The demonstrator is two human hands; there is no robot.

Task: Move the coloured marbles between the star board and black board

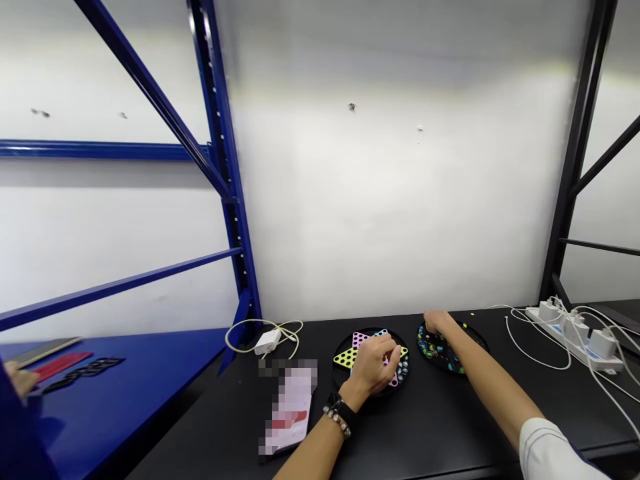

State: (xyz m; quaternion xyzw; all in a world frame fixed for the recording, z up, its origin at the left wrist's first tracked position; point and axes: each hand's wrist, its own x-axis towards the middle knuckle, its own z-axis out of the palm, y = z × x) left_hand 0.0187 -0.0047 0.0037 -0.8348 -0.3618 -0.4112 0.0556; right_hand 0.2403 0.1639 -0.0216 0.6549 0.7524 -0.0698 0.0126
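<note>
My left hand (pixel 374 365), with a watch and a beaded bracelet at the wrist, is over a round Chinese checkers board (pixel 346 360). Its fingers are curled together, and whatever they hold is too small to make out. The board carries a star with yellow, pink and blue points full of holes; clear marbles (pixel 403 371) lie along its right rim. To the right, my right hand (pixel 437 321) reaches down at the back left of a round black tray (pixel 481 340). Colourful marbles (pixel 429 347) are spread in that tray. The right fingers are bent and mostly hidden, their contents unseen.
A phone (pixel 293 407) lies left of the board, near a white charger (pixel 268 341) with a looped cable. At right, a power strip (pixel 575 340) trails white cables. Another person's hand (pixel 21 379) is at the blue table (pixel 130 387) on the left.
</note>
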